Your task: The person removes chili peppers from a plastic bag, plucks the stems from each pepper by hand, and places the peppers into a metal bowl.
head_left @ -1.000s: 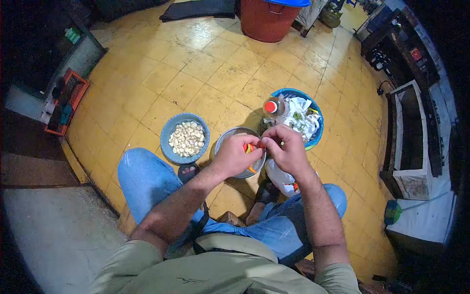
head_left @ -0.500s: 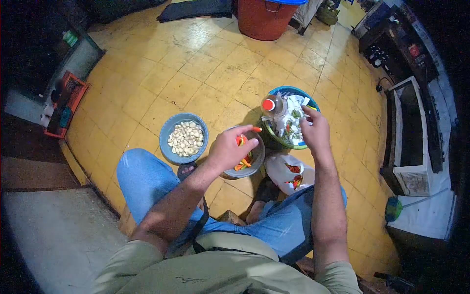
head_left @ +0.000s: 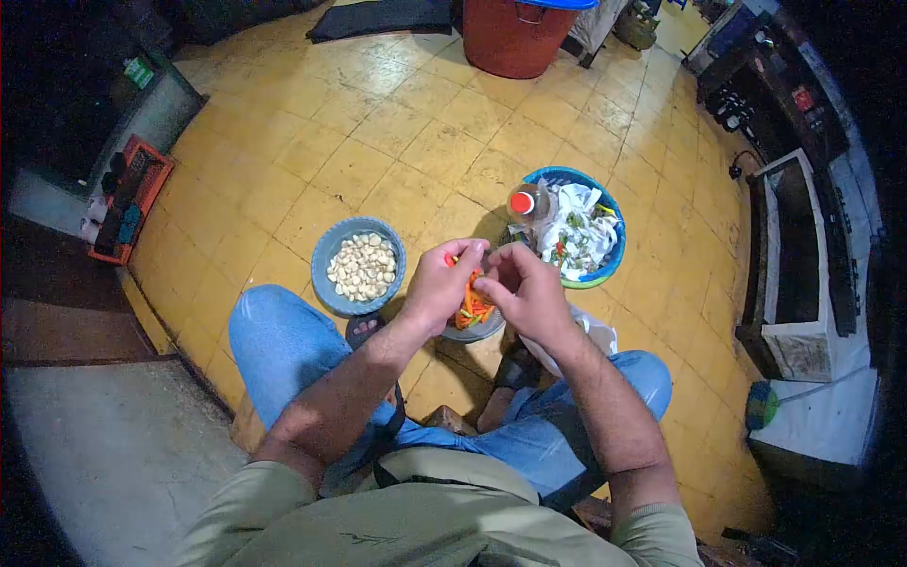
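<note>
Both hands meet above a bowl of orange, red and green chillies (head_left: 470,310). My left hand (head_left: 444,282) is closed on a red chilli (head_left: 451,258), of which only a small part shows. My right hand (head_left: 531,291) is beside it, thumb and fingers pinched together near the left fingertips; what they hold, if anything, is too small to make out. Left of the hands stands a grey-blue bowl (head_left: 321,274) of pale garlic cloves (head_left: 363,267). A white plastic bag (head_left: 595,333) lies partly under my right wrist.
Beyond my right hand a blue basket (head_left: 619,236) holds white plastic and green scraps, with a red-capped bottle (head_left: 522,203) at its edge. A red tub (head_left: 510,42) stands at the back, an orange crate (head_left: 142,203) at the left and a pale wooden frame (head_left: 798,331) at the right.
My right hand has moved left and down from the basket to my left hand. The left fingers have closed in, and the orange-red tip at them no longer points outward.
</note>
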A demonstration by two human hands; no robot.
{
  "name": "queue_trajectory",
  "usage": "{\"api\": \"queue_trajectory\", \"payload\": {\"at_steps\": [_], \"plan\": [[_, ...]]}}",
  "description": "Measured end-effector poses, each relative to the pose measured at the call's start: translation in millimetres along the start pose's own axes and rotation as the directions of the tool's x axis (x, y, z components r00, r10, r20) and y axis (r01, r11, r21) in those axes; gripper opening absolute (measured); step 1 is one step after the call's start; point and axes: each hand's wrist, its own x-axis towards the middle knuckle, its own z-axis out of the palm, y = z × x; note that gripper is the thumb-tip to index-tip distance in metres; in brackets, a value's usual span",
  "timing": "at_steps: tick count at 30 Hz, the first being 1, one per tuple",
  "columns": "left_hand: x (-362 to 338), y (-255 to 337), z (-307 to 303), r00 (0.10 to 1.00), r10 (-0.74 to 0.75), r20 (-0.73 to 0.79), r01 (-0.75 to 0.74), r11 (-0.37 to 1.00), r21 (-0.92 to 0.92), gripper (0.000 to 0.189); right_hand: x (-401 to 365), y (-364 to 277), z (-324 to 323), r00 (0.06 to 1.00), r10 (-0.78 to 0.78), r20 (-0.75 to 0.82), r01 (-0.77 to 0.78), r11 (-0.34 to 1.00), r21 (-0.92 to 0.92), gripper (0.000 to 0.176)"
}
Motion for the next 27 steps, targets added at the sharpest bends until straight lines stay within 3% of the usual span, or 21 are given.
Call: {"api": "queue_trajectory", "payload": {"at_steps": [2,4,6,8,10,12,14,18,21,24,27], "plan": [[1.8,-7.3,0.0,0.996,0.087,-0.017,-0.085,0.992,0.097,0.029,1.4,6.3,3.5,0.998,0.035,-0.048,-0.035,0.999,0.004,0.017],[1.2,-7.4,1.0,0.996,0.081,-0.030,-0.078,0.991,0.110,0.029,1.5,10.1,5.0,0.989,-0.139,-0.054,0.130,0.982,-0.138,0.012],[0.5,-5.7,2.4,0.996,0.075,-0.043,-0.069,0.990,0.123,0.028,2.9,8.5,2.6,0.983,-0.170,-0.075,0.157,0.975,-0.156,0.010],[-1.4,-1.8,3.7,1.000,-0.002,0.017,0.002,0.999,-0.038,0.027,4.3,7.5,0.2,0.975,-0.201,-0.095,0.183,0.968,-0.173,0.008],[-4.2,1.6,3.7,0.996,-0.079,0.032,0.082,0.992,-0.100,0.026,5.3,7.5,-2.5,0.991,-0.106,-0.083,0.095,0.987,-0.126,0.010],[-5.1,-0.7,2.9,0.987,-0.154,0.052,0.161,0.974,-0.160,0.025,5.7,5.3,-2.6,0.979,-0.169,-0.110,0.149,0.974,-0.171,0.008],[-2.7,-12.0,1.4,0.974,-0.198,0.107,0.225,0.882,-0.415,0.023,6.3,6.2,-2.9,0.964,-0.231,-0.133,0.199,0.956,-0.217,0.006],[-1.7,-23.8,1.7,0.955,-0.284,0.086,0.281,0.776,-0.564,0.021,9.7,10.1,-9.1,0.924,-0.251,-0.287,0.191,0.956,-0.220,0.005],[-7.2,-18.2,-2.3,0.916,-0.333,0.225,0.401,0.710,-0.579,0.020,10.1,5.2,-13.9,0.901,-0.263,-0.345,0.209,0.960,-0.186,0.004],[-10.1,-10.2,1.7,0.938,-0.313,0.152,0.342,0.753,-0.562,0.020,11.6,8.2,-20.1,0.886,-0.184,-0.427,0.117,0.977,-0.177,0.003],[-14.8,2.0,8.0,0.963,-0.206,0.175,0.264,0.858,-0.441,0.019,15.8,16.8,-21.4,0.854,-0.237,-0.462,0.176,0.969,-0.171,0.004]]}}
